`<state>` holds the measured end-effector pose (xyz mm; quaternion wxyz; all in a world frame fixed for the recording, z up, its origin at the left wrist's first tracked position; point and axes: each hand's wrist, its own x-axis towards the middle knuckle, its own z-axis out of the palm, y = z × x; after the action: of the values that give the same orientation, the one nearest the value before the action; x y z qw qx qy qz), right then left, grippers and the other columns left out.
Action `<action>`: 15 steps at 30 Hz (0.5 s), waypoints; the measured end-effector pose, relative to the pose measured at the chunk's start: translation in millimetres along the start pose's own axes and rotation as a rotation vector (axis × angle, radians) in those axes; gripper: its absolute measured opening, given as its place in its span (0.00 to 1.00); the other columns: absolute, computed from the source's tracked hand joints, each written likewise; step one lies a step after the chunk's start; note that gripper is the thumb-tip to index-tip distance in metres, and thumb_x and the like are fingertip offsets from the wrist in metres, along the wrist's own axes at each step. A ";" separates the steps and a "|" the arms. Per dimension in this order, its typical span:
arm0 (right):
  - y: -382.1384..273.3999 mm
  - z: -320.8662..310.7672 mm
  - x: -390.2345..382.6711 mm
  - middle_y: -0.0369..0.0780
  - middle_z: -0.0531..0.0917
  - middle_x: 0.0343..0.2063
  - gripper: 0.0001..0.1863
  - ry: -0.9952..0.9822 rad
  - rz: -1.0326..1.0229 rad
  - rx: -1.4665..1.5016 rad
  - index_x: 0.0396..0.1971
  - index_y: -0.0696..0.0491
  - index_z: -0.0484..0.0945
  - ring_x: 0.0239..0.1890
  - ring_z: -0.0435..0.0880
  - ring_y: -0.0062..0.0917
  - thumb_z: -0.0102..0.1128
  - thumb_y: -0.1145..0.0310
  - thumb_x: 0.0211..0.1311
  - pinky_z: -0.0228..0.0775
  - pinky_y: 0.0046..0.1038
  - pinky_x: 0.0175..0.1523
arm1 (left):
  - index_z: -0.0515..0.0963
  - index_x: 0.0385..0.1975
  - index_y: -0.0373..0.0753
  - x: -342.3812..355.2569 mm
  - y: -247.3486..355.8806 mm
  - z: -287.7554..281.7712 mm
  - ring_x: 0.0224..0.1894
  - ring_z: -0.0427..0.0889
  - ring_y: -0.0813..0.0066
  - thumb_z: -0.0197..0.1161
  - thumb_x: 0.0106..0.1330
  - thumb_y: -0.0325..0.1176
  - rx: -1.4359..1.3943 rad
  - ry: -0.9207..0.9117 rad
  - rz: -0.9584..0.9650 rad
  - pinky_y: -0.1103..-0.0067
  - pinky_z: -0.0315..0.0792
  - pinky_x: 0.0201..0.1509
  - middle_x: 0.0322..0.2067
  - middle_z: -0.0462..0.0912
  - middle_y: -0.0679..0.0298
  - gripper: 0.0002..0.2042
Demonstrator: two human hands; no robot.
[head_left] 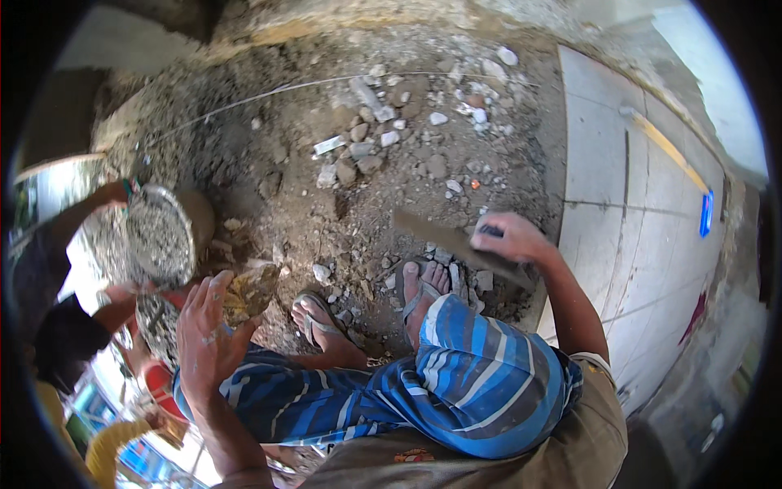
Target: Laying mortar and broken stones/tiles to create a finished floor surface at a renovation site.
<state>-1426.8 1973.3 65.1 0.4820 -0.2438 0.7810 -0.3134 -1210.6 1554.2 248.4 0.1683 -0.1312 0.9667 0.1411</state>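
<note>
The right hand (pixel 521 238) is clamped on the handle of a flat float (pixel 436 233), positioned over the soil (pixel 326 224), left of the tiled floor (pixel 588 240). The left hand (pixel 207 338), well apart at near left, has its fingers extended; a mortar-filled bucket (pixel 199 218) is located farther beyond it

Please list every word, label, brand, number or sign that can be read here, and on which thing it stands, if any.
There are none that can be read.
Brown shirt: the orange print is too small and blurred to read.
Flat trowel in the right hand: no lettering can be made out.
</note>
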 end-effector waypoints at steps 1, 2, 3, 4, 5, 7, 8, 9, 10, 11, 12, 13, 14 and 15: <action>5.1 6.5 -6.8 0.45 0.84 0.33 0.27 0.026 0.006 0.007 0.36 0.57 0.83 0.39 0.82 0.39 0.62 0.43 0.61 0.72 0.35 0.51 | 0.72 0.56 0.38 3.4 0.5 0.0 0.50 0.77 0.45 0.75 0.46 0.33 0.006 0.005 0.026 0.61 0.72 0.54 0.46 0.79 0.49 0.33; 13.0 9.3 -13.7 0.47 0.84 0.33 0.29 -0.016 0.068 -0.064 0.35 0.58 0.83 0.39 0.83 0.39 0.63 0.41 0.59 0.72 0.35 0.50 | 0.72 0.56 0.38 9.3 2.8 2.8 0.50 0.78 0.45 0.75 0.45 0.32 -0.002 0.018 0.031 0.61 0.72 0.54 0.46 0.79 0.49 0.33; 24.5 11.3 -17.1 0.48 0.84 0.32 0.31 -0.059 0.129 -0.133 0.34 0.58 0.83 0.38 0.83 0.39 0.64 0.40 0.57 0.72 0.36 0.50 | 0.72 0.56 0.38 16.7 6.0 3.6 0.49 0.78 0.45 0.75 0.45 0.32 -0.010 0.033 0.033 0.61 0.72 0.53 0.46 0.79 0.49 0.33; 57.9 17.2 -18.0 0.49 0.83 0.30 0.33 0.151 0.016 -0.105 0.32 0.59 0.83 0.37 0.83 0.40 0.65 0.37 0.53 0.72 0.38 0.46 | 0.72 0.55 0.37 25.6 12.7 2.2 0.47 0.78 0.45 0.76 0.44 0.31 -0.013 0.042 0.064 0.61 0.73 0.52 0.45 0.79 0.50 0.33; 51.5 5.3 -13.0 0.49 0.83 0.30 0.33 0.170 0.015 -0.098 0.32 0.59 0.83 0.37 0.83 0.40 0.65 0.37 0.53 0.72 0.38 0.46 | 0.72 0.55 0.37 30.0 14.8 1.7 0.47 0.78 0.45 0.76 0.44 0.31 -0.003 0.048 0.080 0.61 0.73 0.52 0.45 0.79 0.50 0.33; 38.8 -38.1 3.0 0.49 0.83 0.30 0.34 0.315 0.169 -0.118 0.30 0.60 0.82 0.36 0.83 0.41 0.65 0.37 0.54 0.72 0.40 0.45 | 0.72 0.54 0.37 35.2 16.4 2.9 0.47 0.79 0.46 0.76 0.44 0.31 -0.052 0.022 0.128 0.61 0.73 0.50 0.44 0.80 0.51 0.33; 36.6 -51.4 11.0 0.49 0.83 0.30 0.34 0.333 0.166 -0.120 0.30 0.60 0.82 0.36 0.83 0.41 0.65 0.37 0.54 0.72 0.40 0.45 | 0.72 0.53 0.37 38.8 15.0 4.6 0.45 0.79 0.47 0.76 0.43 0.31 -0.050 0.049 0.195 0.61 0.74 0.48 0.42 0.79 0.51 0.33; 33.5 -63.1 18.9 0.49 0.84 0.31 0.34 0.383 0.176 -0.153 0.31 0.60 0.82 0.36 0.83 0.41 0.64 0.36 0.54 0.72 0.40 0.44 | 0.72 0.53 0.37 41.2 15.0 6.8 0.45 0.79 0.47 0.76 0.43 0.31 -0.047 0.062 0.207 0.61 0.74 0.48 0.42 0.79 0.51 0.33; 29.1 -68.8 27.5 0.48 0.84 0.32 0.35 0.424 0.179 -0.183 0.31 0.60 0.82 0.36 0.83 0.41 0.63 0.35 0.55 0.73 0.41 0.44 | 0.72 0.53 0.37 40.4 16.4 7.5 0.45 0.78 0.47 0.76 0.43 0.31 -0.055 0.051 0.213 0.61 0.74 0.47 0.41 0.79 0.51 0.33; 22.7 -69.6 35.5 0.48 0.84 0.32 0.35 0.433 0.168 -0.182 0.31 0.60 0.82 0.36 0.83 0.41 0.63 0.35 0.55 0.73 0.41 0.44 | 0.72 0.53 0.37 39.4 18.1 6.9 0.44 0.78 0.47 0.76 0.42 0.31 -0.064 0.039 0.217 0.61 0.74 0.46 0.40 0.79 0.51 0.33; 14.7 -68.3 44.7 0.48 0.83 0.33 0.35 0.360 0.110 -0.225 0.32 0.60 0.81 0.36 0.83 0.41 0.62 0.34 0.55 0.73 0.40 0.45 | 0.72 0.52 0.37 38.5 20.0 4.7 0.42 0.77 0.48 0.76 0.42 0.31 -0.041 0.077 0.242 0.61 0.73 0.45 0.39 0.79 0.52 0.32; 8.6 -66.2 53.9 0.49 0.83 0.34 0.36 0.287 0.053 -0.266 0.32 0.60 0.81 0.37 0.82 0.41 0.60 0.34 0.56 0.73 0.40 0.46 | 0.72 0.52 0.37 37.5 20.4 3.3 0.42 0.77 0.48 0.76 0.42 0.31 -0.032 0.086 0.243 0.61 0.73 0.45 0.39 0.79 0.52 0.32; 9.2 -54.9 59.4 0.50 0.82 0.34 0.36 0.338 -0.046 -0.324 0.33 0.59 0.81 0.39 0.82 0.41 0.58 0.33 0.58 0.73 0.39 0.47 | 0.72 0.52 0.37 35.0 20.5 2.5 0.42 0.78 0.48 0.75 0.42 0.31 -0.041 0.054 0.211 0.61 0.73 0.45 0.39 0.79 0.52 0.32; 9.8 -57.1 68.2 0.50 0.82 0.34 0.36 0.347 -0.047 -0.326 0.33 0.59 0.81 0.39 0.82 0.41 0.58 0.33 0.58 0.73 0.39 0.47 | 0.72 0.52 0.36 34.2 20.9 1.6 0.43 0.78 0.48 0.75 0.42 0.32 -0.050 0.020 0.179 0.61 0.73 0.45 0.39 0.79 0.52 0.32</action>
<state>-1507.7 1947.9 36.4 0.2875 -0.2792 0.8865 -0.2313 -1247.5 1567.0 239.3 0.1422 -0.0499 0.9724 0.1781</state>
